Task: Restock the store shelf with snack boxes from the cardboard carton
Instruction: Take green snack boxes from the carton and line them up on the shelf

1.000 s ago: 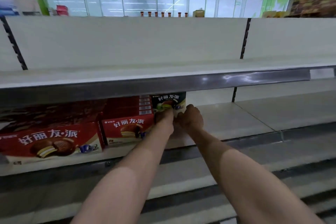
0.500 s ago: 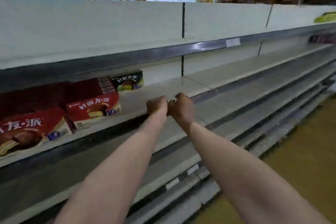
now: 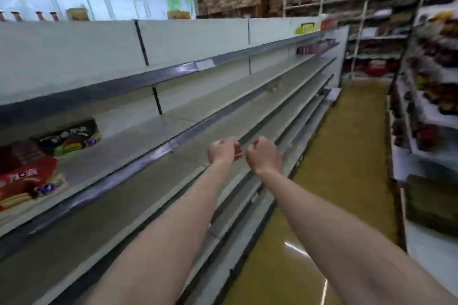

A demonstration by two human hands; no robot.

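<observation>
Both my arms stretch forward over the lower shelves. My left hand [image 3: 221, 150] and my right hand [image 3: 263, 154] are side by side with fingers curled, holding nothing. At the far left, a dark snack box [image 3: 71, 137] stands on the second shelf [image 3: 138, 141], beside red snack boxes [image 3: 26, 178] at the frame's edge. Both hands are well to the right of these boxes and apart from them. The cardboard carton is out of view.
The long shelf unit [image 3: 223, 62] runs away to the right, bare apart from a few items at its far end [image 3: 312, 48]. A yellow-brown aisle floor [image 3: 347, 156] lies to the right. A stocked rack [image 3: 431, 106] lines the aisle's right side.
My hands let go of the dark box on the shelf and drew back. The view swung right, so the boxes slid to the far left and the aisle came into sight.
</observation>
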